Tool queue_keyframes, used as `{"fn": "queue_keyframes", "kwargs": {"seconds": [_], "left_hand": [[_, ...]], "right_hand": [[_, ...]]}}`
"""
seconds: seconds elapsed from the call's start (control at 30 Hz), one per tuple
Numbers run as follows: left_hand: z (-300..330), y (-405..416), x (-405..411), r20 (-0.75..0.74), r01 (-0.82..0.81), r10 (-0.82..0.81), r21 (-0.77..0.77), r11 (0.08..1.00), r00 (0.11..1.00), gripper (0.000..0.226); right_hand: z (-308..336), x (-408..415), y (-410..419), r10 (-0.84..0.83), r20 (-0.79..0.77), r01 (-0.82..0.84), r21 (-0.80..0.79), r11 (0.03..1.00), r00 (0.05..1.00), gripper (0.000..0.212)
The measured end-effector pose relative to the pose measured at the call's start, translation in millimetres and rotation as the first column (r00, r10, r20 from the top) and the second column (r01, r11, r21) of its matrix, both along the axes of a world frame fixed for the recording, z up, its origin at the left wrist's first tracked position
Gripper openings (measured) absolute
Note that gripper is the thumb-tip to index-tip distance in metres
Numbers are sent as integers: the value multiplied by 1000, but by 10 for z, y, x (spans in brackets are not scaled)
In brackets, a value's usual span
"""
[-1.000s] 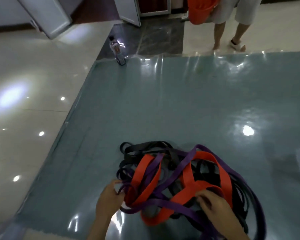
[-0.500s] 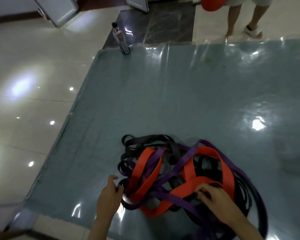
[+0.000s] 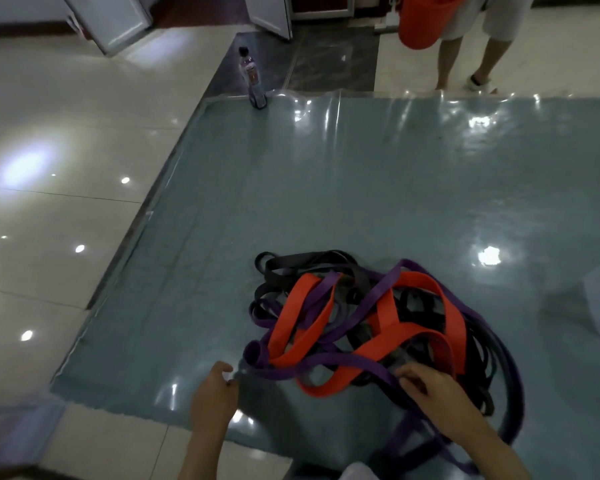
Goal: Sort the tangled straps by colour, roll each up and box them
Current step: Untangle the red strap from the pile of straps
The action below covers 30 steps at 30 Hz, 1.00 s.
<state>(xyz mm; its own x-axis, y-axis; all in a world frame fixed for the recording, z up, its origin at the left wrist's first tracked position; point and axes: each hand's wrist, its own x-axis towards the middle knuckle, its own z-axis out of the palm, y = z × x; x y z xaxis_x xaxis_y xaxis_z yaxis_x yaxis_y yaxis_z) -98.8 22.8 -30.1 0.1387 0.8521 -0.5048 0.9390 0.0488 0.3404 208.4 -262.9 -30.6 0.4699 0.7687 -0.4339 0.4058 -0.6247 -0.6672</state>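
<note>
Lying heaped on the floor mat (image 3: 326, 188): tangled straps (image 3: 371, 327). Left hand (image 3: 213, 398) pinching a purple strap (image 3: 326, 363) end; right hand (image 3: 437, 393) curled round another stretch, likely tracing it free.

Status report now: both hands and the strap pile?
Left hand pinches purple strap. Right hand grips same strap. Orange, purple, black strap pile unsorted.
</note>
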Motion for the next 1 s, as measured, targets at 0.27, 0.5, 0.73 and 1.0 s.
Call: {"fn": "queue_keyframes", "kwargs": {"seconds": [0.27, 0.5, 0.73, 1.0], "left_hand": [[89, -188, 160, 181, 317, -420, 420, 850, 889, 44], [-50, -294, 500, 23, 615, -673, 386, 688, 739, 26], [-25, -23, 533, -47, 718, -717, -1, 696, 695, 63], [-112, -103, 406, -62, 761, -772, -138, 634, 633, 141]], "right_hand": [[5, -503, -138, -70, 104, 80, -96, 992, 992, 28], [54, -910, -252, -66, 221, 90, -98, 991, 973, 23], [4, -1161, -412, -158, 325, 139, 83, 987, 932, 28], [-45, -1057, -440, -266, 437, 200, 192, 961, 859, 27]]}}
